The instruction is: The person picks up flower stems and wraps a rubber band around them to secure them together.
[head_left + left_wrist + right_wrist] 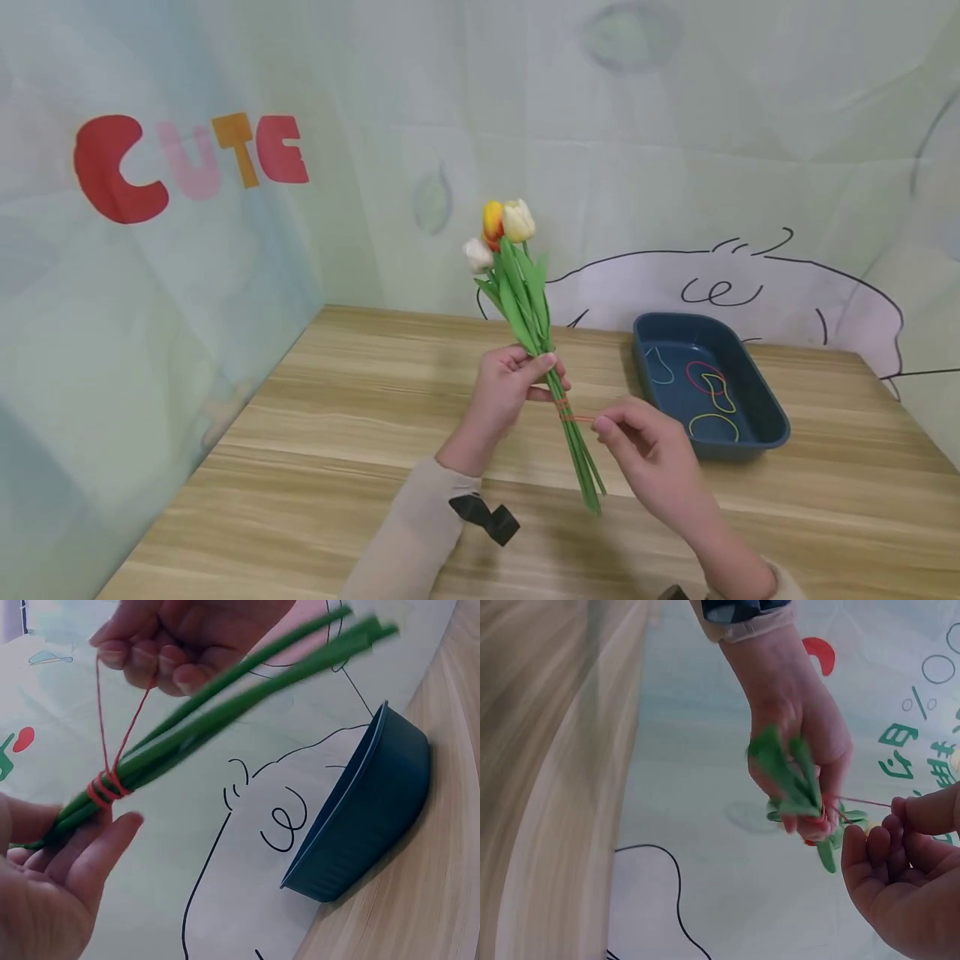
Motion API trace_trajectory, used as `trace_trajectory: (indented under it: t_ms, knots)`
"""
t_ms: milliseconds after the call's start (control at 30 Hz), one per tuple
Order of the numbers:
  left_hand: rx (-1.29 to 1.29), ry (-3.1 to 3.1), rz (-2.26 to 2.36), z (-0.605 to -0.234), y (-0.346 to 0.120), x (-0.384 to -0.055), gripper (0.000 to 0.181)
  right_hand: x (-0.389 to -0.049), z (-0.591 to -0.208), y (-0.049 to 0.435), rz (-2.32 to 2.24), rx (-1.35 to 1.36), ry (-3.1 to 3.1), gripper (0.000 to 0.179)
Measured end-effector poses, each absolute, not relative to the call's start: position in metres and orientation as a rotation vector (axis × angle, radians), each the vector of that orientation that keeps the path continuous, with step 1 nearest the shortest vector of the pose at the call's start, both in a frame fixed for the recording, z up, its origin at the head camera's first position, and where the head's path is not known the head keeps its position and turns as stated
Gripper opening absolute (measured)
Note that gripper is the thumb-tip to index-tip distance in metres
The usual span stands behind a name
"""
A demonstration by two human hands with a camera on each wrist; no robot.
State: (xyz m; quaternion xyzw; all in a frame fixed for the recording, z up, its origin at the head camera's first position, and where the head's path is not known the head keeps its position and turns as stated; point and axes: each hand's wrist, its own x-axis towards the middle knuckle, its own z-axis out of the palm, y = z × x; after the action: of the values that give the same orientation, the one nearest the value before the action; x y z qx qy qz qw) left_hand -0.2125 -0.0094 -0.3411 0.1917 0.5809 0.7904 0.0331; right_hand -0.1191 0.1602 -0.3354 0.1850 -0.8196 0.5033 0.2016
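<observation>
My left hand (504,385) grips a small bunch of artificial tulips (525,292) by the green stems, thumb across the front. Two blooms are white or cream and one is yellow-orange; the heads point up and away, and the stem ends (367,634) hang toward me. A red rubber band (109,787) is wound several times around the stems just below my left fingers. Its free loop is stretched out to the side, pinched by my right hand (651,454) between thumb and curled fingers. In the right wrist view the loop's two strands run to my right fingertips (900,806).
A dark blue tray (776,421) stands on the wooden table (315,442) at the right, with several loose rubber bands (714,427) in it, yellow, red and pale blue. Behind is a printed cloth backdrop (390,100) with the letters CUTE. A black strap (483,517) circles my left wrist.
</observation>
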Motion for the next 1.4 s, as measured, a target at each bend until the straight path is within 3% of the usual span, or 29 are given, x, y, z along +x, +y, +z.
trace_trajectory:
  t_ms: [167,333,567,800,1033,1400]
  knots:
    - [0.576,1.684,2.341,-0.341,-0.010,-0.213,0.023,-0.119,-0.334,0.168,1.360,0.568,-2.288,0.012]
    - [0.460,1.462,2.401,-0.342,-0.009,-0.216,0.014,-0.112,-0.337,0.168,1.276,0.630,-2.253,0.019]
    - [0.293,1.237,2.472,-0.341,-0.013,-0.221,0.022,-0.097,-0.340,0.158,1.171,0.696,-2.210,0.025]
    - [0.184,1.123,2.461,-0.342,-0.014,-0.223,0.022,-0.086,-0.339,0.153,1.194,0.727,-2.172,0.010]
    - [0.071,1.100,2.481,-0.345,-0.013,-0.225,0.021,-0.085,-0.339,0.151,1.197,0.818,-2.123,0.028]
    - [-0.014,1.058,2.501,-0.349,-0.009,-0.227,0.020,-0.084,-0.338,0.152,1.227,0.837,-2.149,0.028]
